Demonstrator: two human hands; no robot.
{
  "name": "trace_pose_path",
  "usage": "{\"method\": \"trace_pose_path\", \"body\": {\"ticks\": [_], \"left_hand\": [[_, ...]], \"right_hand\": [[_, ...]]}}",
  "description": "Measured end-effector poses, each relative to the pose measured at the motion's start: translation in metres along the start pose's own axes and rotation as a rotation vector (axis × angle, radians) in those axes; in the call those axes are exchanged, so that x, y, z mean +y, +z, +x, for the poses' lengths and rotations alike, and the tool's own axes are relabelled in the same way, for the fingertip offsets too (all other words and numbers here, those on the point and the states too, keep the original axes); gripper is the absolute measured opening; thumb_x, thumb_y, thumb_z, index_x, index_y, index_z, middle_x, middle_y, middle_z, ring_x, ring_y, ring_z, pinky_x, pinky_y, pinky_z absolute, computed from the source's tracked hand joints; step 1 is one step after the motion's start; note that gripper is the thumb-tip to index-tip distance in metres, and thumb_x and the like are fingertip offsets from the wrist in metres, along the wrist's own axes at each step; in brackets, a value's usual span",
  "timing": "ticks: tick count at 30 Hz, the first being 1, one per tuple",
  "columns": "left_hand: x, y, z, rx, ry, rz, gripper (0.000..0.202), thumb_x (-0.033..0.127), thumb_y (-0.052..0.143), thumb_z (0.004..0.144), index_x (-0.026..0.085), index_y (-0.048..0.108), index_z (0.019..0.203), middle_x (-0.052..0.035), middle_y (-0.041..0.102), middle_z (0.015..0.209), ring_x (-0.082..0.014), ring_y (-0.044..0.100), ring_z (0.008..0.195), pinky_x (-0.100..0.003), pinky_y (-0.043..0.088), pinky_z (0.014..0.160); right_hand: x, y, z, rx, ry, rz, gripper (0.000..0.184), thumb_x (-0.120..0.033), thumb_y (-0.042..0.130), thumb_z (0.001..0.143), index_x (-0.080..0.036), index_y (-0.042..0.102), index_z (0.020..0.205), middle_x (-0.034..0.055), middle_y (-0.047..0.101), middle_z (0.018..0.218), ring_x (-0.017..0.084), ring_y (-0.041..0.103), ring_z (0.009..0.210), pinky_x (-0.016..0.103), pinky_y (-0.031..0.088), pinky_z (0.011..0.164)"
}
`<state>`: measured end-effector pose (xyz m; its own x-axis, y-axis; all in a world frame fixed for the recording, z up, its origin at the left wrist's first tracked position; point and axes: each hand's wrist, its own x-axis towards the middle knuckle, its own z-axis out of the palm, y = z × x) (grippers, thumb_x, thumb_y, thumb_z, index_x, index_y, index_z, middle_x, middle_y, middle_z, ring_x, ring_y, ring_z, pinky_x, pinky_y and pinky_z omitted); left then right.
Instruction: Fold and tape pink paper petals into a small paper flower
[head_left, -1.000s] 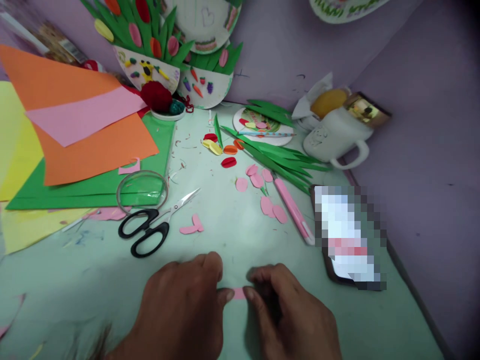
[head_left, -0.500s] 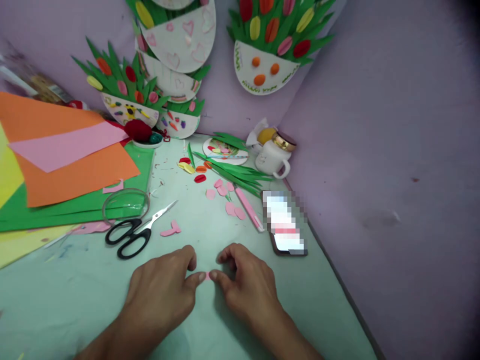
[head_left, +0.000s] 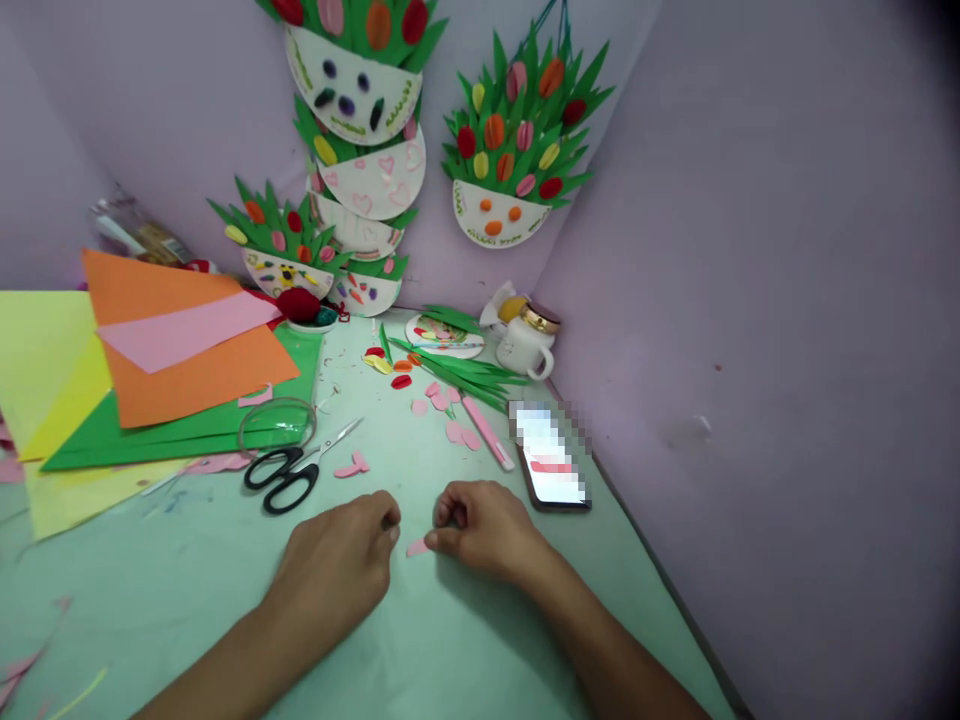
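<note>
My right hand (head_left: 484, 525) pinches a small pink paper piece (head_left: 416, 547) between thumb and curled fingers, just above the green tabletop. To its left, my left hand (head_left: 341, 550) has its fingers curled in with the thumb against them, apart from the paper, and nothing shows in it. Black-handled scissors (head_left: 300, 470) lie beyond my left hand, blades pointing away to the right. Beside them is a pink paper scrap (head_left: 352, 466). Several pink paper petals (head_left: 454, 432) lie beyond my hands, close to a pink cutter (head_left: 487, 432).
Coloured sheets (head_left: 202, 390) are stacked at left, with a tape roll (head_left: 277, 425) on them. A phone (head_left: 551, 455) lies at right. Green paper leaves (head_left: 465, 375) and a lidded mug (head_left: 525, 345) stand farther back. Paper-plate flower baskets (head_left: 502, 212) hang on the wall.
My left hand has let go of the pink paper and drawn slightly away. The right hand keeps it. The view has tilted up, showing more of the wall.
</note>
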<state>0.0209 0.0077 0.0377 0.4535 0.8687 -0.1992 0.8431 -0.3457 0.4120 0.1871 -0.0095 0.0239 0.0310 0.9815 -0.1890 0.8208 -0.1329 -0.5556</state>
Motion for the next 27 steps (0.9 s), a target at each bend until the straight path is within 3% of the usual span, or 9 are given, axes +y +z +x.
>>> {"method": "trace_pose_path", "body": {"ticks": [5,12,17,24,27], "left_hand": [[0.009,0.012,-0.002,0.033,0.173,0.063,0.022,0.015,0.038,0.081,0.02,0.059,0.086,-0.006,0.057,0.089,-0.0227,0.053,0.083,-0.036,0.036,0.073],[0.011,0.019,0.0,0.054,0.149,0.05,0.024,0.009,0.035,0.08,0.018,0.056,0.079,-0.0058,0.055,0.084,-0.0219,0.051,0.082,-0.036,0.035,0.071],[0.01,0.019,-0.001,0.074,0.162,0.009,0.024,0.006,0.035,0.079,0.018,0.056,0.078,-0.0042,0.058,0.082,-0.0196,0.052,0.079,-0.034,0.035,0.072],[0.004,0.014,0.001,0.161,0.137,-0.078,0.023,0.017,0.037,0.085,0.019,0.059,0.086,-0.0038,0.063,0.079,-0.0193,0.055,0.077,-0.033,0.036,0.074],[0.001,0.01,0.005,0.171,0.129,-0.163,0.024,0.02,0.038,0.084,0.019,0.061,0.076,-0.0018,0.064,0.074,-0.017,0.056,0.072,-0.03,0.036,0.072]], "right_hand": [[0.007,0.005,-0.003,0.051,-0.084,0.034,0.003,-0.024,0.067,0.064,-0.023,0.066,0.065,-0.0059,0.059,0.055,0.01,0.05,0.052,0.021,0.028,0.048],[0.014,0.004,0.0,-0.047,-0.068,0.182,0.007,-0.025,0.068,0.064,-0.021,0.068,0.069,-0.0043,0.059,0.056,0.01,0.05,0.052,0.02,0.032,0.048],[0.013,0.0,-0.002,-0.064,-0.22,0.25,0.018,-0.024,0.07,0.063,-0.022,0.07,0.081,-0.0002,0.067,0.076,0.013,0.056,0.065,0.022,0.04,0.057],[0.01,0.008,0.001,-0.015,-0.215,0.385,0.01,-0.022,0.06,0.072,-0.018,0.068,0.07,-0.0003,0.063,0.068,0.012,0.053,0.062,0.023,0.04,0.057],[0.006,0.012,0.002,0.023,-0.203,0.469,0.01,-0.021,0.058,0.073,-0.016,0.065,0.067,-0.0016,0.058,0.063,0.011,0.048,0.058,0.022,0.037,0.054]]}}
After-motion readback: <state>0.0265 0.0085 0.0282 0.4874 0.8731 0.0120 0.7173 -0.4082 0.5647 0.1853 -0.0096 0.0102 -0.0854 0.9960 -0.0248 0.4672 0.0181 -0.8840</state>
